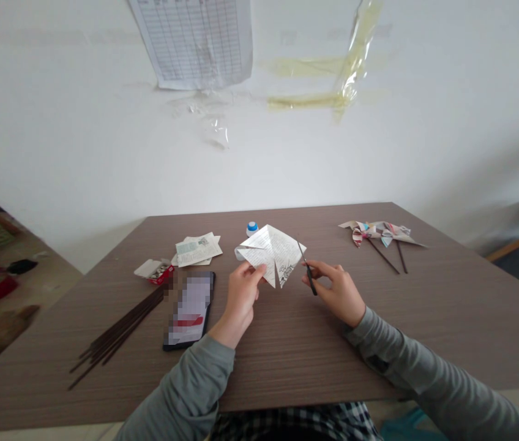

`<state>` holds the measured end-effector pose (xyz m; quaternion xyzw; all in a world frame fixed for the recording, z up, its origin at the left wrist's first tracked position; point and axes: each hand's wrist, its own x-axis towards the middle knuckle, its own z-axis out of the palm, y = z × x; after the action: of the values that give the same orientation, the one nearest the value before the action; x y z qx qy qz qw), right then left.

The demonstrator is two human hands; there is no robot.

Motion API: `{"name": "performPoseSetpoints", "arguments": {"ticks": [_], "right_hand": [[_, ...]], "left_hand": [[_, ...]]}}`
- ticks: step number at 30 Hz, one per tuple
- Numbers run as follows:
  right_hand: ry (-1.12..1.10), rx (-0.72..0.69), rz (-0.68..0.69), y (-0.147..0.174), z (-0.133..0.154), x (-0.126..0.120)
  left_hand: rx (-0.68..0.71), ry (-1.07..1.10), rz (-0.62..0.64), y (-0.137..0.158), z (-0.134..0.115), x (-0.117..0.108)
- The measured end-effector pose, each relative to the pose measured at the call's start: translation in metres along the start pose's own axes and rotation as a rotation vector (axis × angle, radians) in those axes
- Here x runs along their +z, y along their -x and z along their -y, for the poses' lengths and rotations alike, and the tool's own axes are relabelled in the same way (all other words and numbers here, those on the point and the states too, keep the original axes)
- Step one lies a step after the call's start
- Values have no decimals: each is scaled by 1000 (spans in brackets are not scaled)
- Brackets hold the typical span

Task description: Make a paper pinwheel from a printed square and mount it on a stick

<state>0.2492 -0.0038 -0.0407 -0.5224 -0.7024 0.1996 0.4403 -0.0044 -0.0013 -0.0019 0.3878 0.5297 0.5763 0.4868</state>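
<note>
Grey sleeves (186, 389) end at your two wrists. Your left hand (241, 297) is clamped on one printed paper square (282, 245), thumb on top near its lower left edge. You have this sheet raised above the table (287, 355), just ahead of the left hand and slightly to its right, with a corner pointing away from you. Two slits show in it, one from the left corner and one from the corner nearest you.

Your right hand (335, 288) has its fingers closed around one pair of scissors (311, 278); the blades reach the square's right corner, and you cannot tell how far they are spread. The square lies ahead and to the left of that hand.

Just behind the sheet you have one blue-capped bottle (252, 227), partly hidden. To your left lie one phone (193, 306), one bundle of dark sticks (124, 321) too overlapped to count, one open red-and-white box (152, 269) and at least two loose papers (199, 250). To your right, well apart from your hand, two pinwheels (395, 234) lie side by side, each with one stick. One gridded sheet (199, 43) is on the wall (80, 122) beyond.
</note>
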Motion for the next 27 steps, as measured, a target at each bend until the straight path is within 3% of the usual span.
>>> {"name": "performPoseSetpoints", "arguments": {"ticks": [8,19,27], "right_hand": [[112,-47,-208,-6,-26,3],[-32,72,-100,-15,-34,5],[-288,187,-79,-18,-49,10]], "left_hand": [[-13,-40,67,0,3,-1],[-23,-159,228,-2,8,-10],[-6,-222,236,-4,13,-13]]}}
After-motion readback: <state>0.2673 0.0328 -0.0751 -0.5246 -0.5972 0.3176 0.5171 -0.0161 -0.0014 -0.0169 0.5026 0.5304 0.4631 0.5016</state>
